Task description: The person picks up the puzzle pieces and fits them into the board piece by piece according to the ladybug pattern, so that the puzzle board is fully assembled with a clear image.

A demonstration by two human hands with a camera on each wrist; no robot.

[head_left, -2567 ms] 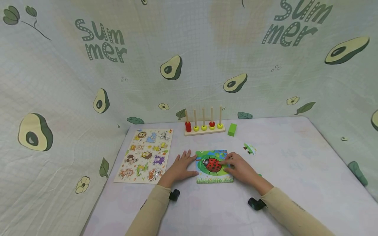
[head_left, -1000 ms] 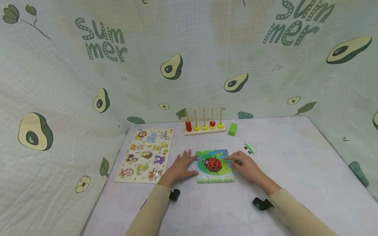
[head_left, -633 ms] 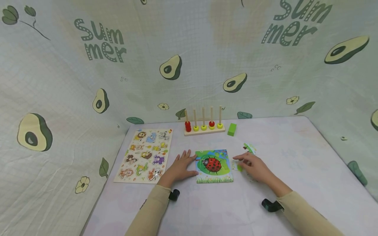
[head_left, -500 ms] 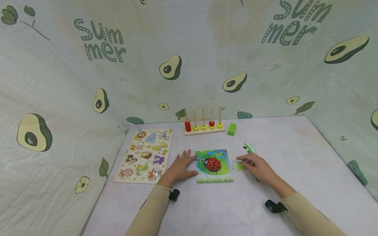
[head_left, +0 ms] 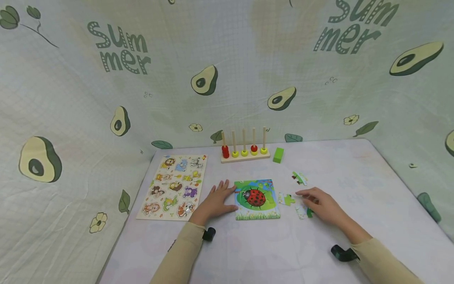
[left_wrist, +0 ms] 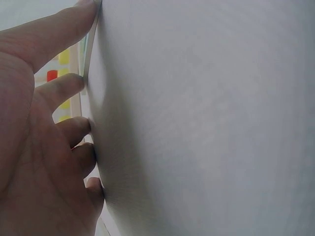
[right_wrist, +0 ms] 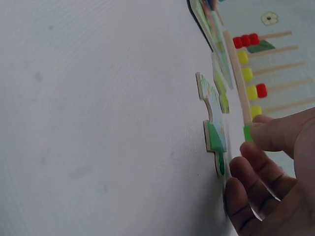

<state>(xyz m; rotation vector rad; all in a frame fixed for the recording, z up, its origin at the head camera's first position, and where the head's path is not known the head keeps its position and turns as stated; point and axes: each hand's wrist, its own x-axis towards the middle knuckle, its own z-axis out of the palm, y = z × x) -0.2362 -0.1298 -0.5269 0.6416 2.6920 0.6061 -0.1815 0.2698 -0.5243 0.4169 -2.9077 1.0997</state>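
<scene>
A square ladybug jigsaw puzzle lies flat mid-table. My left hand rests beside it with fingers spread, thumb and index fingertips at the puzzle's left edge. To the right of the puzzle, my right hand hovers low with loosely bent fingers and holds nothing. Just left of its fingertips is a loose green-and-white puzzle piece. A second puzzle piece, pale with a green part, lies under and beside the right hand, partly covered by it in the head view. Farther back sits another puzzle piece.
On the left lies an animal picture board. A wooden peg counter with red and yellow beads stands at the back, with a green block to its right. A printed cloth hangs behind the table.
My right hand has left the ladybug puzzle and moved right, uncovering loose pieces between it and the puzzle. The left hand has stayed in place.
</scene>
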